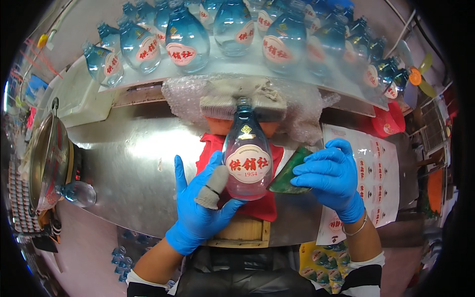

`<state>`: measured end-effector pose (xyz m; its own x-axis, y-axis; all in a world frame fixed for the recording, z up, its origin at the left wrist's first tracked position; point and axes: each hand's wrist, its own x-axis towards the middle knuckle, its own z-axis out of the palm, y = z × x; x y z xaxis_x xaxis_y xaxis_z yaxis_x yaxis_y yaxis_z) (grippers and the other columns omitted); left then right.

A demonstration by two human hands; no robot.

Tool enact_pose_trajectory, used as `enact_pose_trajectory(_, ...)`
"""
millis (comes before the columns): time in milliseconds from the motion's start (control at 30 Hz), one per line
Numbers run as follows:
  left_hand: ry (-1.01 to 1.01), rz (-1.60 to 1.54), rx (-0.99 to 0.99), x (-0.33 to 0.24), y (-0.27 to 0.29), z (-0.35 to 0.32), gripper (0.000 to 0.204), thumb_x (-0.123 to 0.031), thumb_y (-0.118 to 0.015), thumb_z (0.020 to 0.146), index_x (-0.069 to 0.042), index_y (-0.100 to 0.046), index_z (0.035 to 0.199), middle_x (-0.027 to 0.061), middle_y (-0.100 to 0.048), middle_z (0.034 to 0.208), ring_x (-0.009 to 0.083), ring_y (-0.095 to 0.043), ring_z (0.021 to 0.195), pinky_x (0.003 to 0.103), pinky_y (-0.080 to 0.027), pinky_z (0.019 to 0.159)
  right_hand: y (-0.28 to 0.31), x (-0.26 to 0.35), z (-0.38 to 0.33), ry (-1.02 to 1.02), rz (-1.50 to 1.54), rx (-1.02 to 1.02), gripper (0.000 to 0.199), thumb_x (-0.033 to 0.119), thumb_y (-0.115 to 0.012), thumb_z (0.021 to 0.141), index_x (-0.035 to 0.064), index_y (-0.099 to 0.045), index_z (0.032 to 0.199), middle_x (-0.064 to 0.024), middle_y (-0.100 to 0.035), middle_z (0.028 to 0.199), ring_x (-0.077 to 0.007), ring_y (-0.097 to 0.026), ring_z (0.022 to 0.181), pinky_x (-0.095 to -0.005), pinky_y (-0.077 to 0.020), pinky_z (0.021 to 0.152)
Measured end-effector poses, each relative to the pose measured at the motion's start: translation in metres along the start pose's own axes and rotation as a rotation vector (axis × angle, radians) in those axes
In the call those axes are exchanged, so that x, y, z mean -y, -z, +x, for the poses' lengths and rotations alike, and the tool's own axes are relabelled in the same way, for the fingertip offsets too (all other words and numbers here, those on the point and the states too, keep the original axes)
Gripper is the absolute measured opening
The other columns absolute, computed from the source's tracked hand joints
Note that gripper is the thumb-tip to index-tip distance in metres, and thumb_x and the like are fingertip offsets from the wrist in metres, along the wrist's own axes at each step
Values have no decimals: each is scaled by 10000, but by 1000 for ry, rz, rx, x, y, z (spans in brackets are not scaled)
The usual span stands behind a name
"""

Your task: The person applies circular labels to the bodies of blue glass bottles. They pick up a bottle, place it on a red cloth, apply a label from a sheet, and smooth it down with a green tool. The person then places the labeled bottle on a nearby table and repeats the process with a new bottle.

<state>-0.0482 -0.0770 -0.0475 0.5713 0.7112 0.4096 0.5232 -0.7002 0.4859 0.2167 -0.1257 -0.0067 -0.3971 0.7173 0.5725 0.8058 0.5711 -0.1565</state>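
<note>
A glass bottle (247, 132), blue at the neck and fading to clear, lies face up with its neck away from me on a red cloth (264, 210). Its front bears a cream label (249, 165) with red characters. My left hand (202, 208), in a blue glove with a grey cloth cover on one finger, touches the bottle's lower left side, fingers spread. My gloved right hand (332, 175) grips a green flat scraper (291, 173), whose edge is close to the bottle's lower right side. Whether it touches the glass I cannot tell.
Several similar labelled bottles (188, 39) stand along the back shelf. A padded block (222, 105) on bubble wrap (184, 96) supports the neck. Label sheets (378, 180) lie on the metal table (133, 173) at right. A metal pan (49, 161) and a clear bottle (81, 194) are at left.
</note>
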Motion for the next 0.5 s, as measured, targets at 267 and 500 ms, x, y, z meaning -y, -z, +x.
enact_pose_trajectory(267,10,372,218,-45,14,23,538,-277,-694,709,-259,-533,1222,241,-421,1284,350,-411,1207,619,-44,1037,-17,24,-34,-626,476,-309,218,22,-708,667,70,-661,874,-40,-618,836,-177,-537,751,-281,-419,694)
enact_pose_trajectory(500,-30,504,244,-48,19,32,591,-309,-659,748,-250,-455,1299,195,-479,1246,342,-458,1160,633,-7,1025,-29,61,-18,-1119,892,-543,193,52,-684,775,4,-615,950,-47,-607,860,-108,-565,792,-237,-461,719)
